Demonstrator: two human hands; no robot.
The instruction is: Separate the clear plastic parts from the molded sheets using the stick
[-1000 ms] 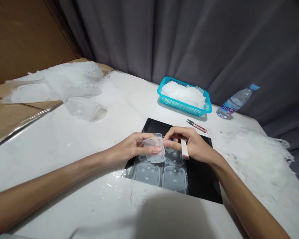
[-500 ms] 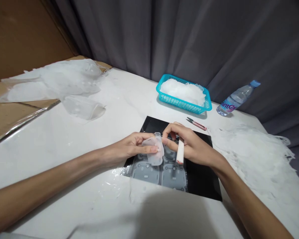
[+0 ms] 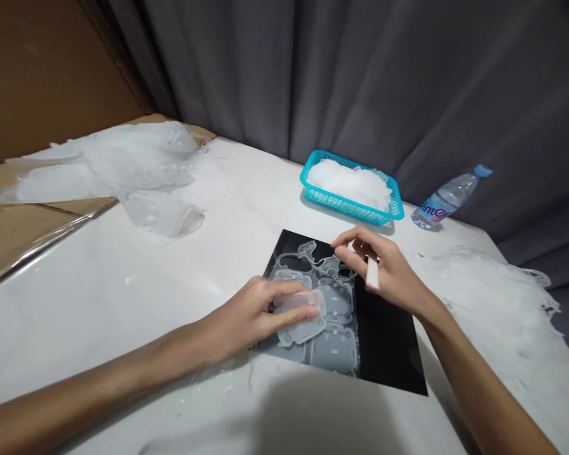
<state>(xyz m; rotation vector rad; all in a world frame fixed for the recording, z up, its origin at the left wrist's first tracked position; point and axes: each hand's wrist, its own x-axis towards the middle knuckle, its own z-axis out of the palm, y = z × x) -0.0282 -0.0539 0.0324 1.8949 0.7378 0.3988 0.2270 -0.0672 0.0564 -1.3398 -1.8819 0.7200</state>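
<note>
My left hand (image 3: pixel 275 309) pinches a small translucent plastic piece (image 3: pixel 301 325) with rounded corners between thumb and fingers, just above the black mat (image 3: pixel 389 354). Under it on the mat lies a clear molded plastic sheet (image 3: pixel 334 347) with rounded panels and a looping thin frame (image 3: pixel 308 251) at its far end. My right hand (image 3: pixel 367 259) is over the mat's far right part, thumb and index finger close together. A short, flat white stick (image 3: pixel 372 273) is tucked in its curled fingers. Whether its fingertips also hold something is too small to tell.
A turquoise basket (image 3: pixel 346 208) of white translucent pieces stands at the back, with a water bottle (image 3: pixel 448 199) right of it. Heaps of thin translucent plastic lie at left (image 3: pixel 118 158) and right (image 3: pixel 493 316). A grey curtain (image 3: pixel 360 82) hangs behind the table.
My hands have drawn apart: the left came down nearer with the plastic piece, the right moved away to the right. The looping frame now shows; the pink snips are no longer visible.
</note>
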